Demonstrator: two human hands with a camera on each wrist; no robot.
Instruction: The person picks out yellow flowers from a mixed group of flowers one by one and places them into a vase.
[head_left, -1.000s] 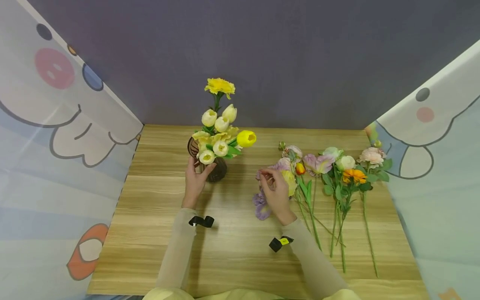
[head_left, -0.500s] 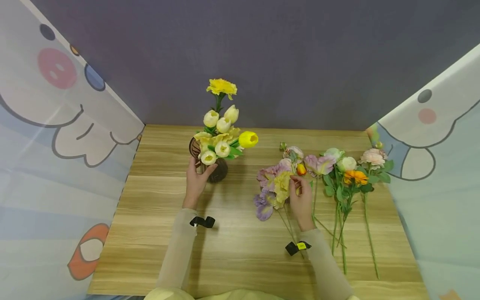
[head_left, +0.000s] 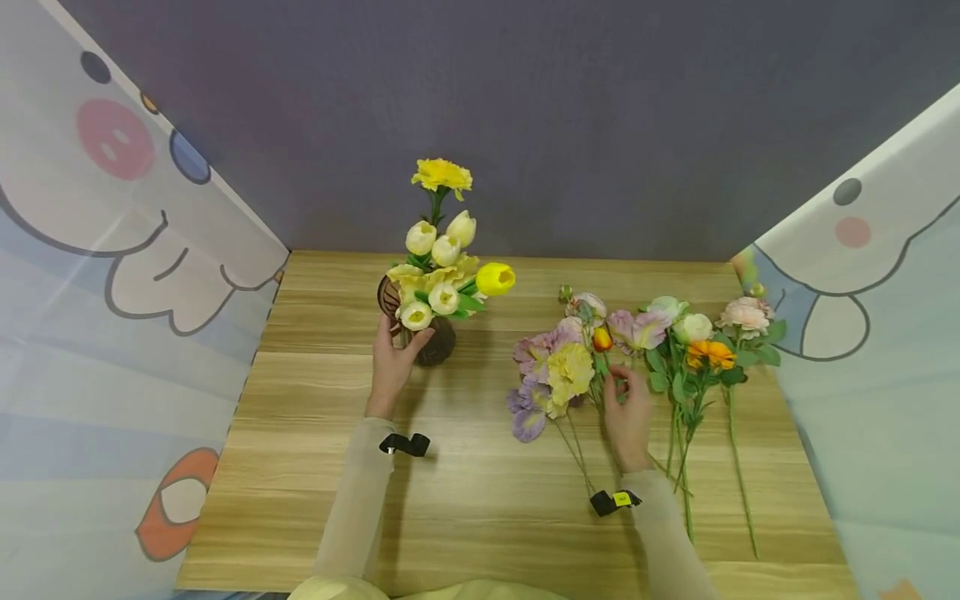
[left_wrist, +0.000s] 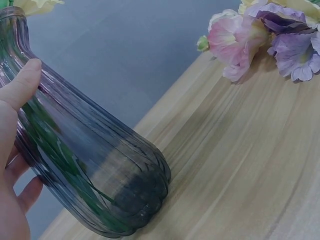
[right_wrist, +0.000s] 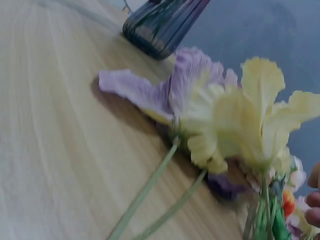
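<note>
My left hand [head_left: 392,367] grips the neck of a tinted, ribbed glass vase [left_wrist: 95,145], which stands tilted with green stems inside. White tulips [head_left: 442,297], a yellow tulip [head_left: 495,279] and a tall yellow carnation [head_left: 442,175] fill its top. Over the flowers lying to the right, my right hand [head_left: 630,417] has its fingers loosely bent, fingertips right at the leaves of an orange tulip [head_left: 602,338]. Left of that hand lie a pale yellow flower [head_left: 570,372] and purple irises [head_left: 528,408]. Only a few of its fingers [right_wrist: 313,209] show in the right wrist view.
Farther right on the wooden table [head_left: 300,500] lie an orange flower [head_left: 711,355], a white flower [head_left: 693,327] and a pink peony [head_left: 745,315], their stems toward me. A grey wall [head_left: 525,125] rises behind the table. Cartoon-printed curtains [head_left: 90,350] flank both sides.
My right hand has moved right and slightly toward me, from over the purple and yellow flowers to the orange tulip's leaves. The left hand and vase stay in place.
</note>
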